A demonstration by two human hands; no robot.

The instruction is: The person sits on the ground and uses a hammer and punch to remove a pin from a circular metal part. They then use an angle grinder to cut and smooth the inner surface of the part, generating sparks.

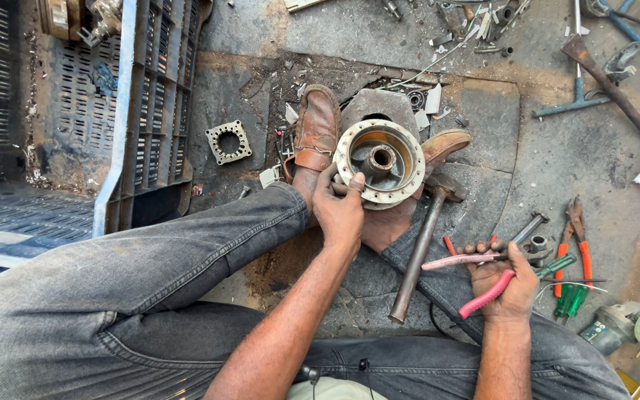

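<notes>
Both hands were busy: my left hand (340,211) gripped the rim of the round metal hub (379,161), braced between my shoes (317,127), while my right hand (509,278) closed around red-handled pliers (475,278). A hammer (424,241) lay between them. I judged the hub could slip sideways if my feet loosened
</notes>
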